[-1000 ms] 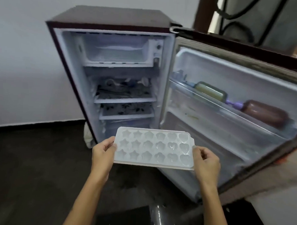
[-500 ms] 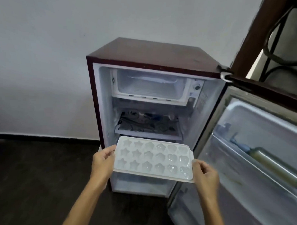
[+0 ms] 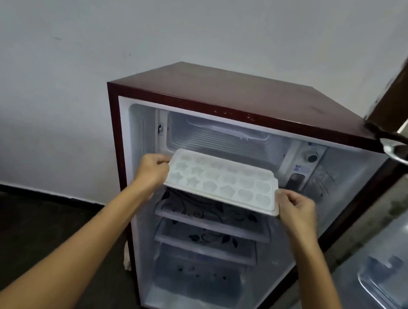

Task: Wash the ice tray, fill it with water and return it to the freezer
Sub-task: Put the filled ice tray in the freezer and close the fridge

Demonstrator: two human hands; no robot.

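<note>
Ice tray (image 3: 223, 181) now raised from waist height to the freezer compartment (image 3: 222, 141) mouth, far edge at the opening, level. Left hand (image 3: 152, 169) and right hand (image 3: 295, 208) each grasp 1 short end. Fridge (image 3: 224, 94) door open. Judgement: final step, insertion imminent; spill risk.

ice tray (image 3: 223, 181): white plastic, matt and slightly translucent, with smoothly moulded cells.
fridge (image 3: 224, 89): dark maroon casing with a dull satin sheen; its inner walls are smooth white plastic.
freezer compartment (image 3: 222, 141): at the top of the fridge, pale ribbed lining with a frosty white crust.
shelves (image 3: 209, 222): below the freezer compartment, clear and glossy, printed with dark floral patterns.
hinge (image 3: 395, 151): at the fridge's top right corner, shiny metal.
wall (image 3: 110, 33): behind the fridge, matt pale paint.
floor (image 3: 43, 217): dark and dull.
</note>
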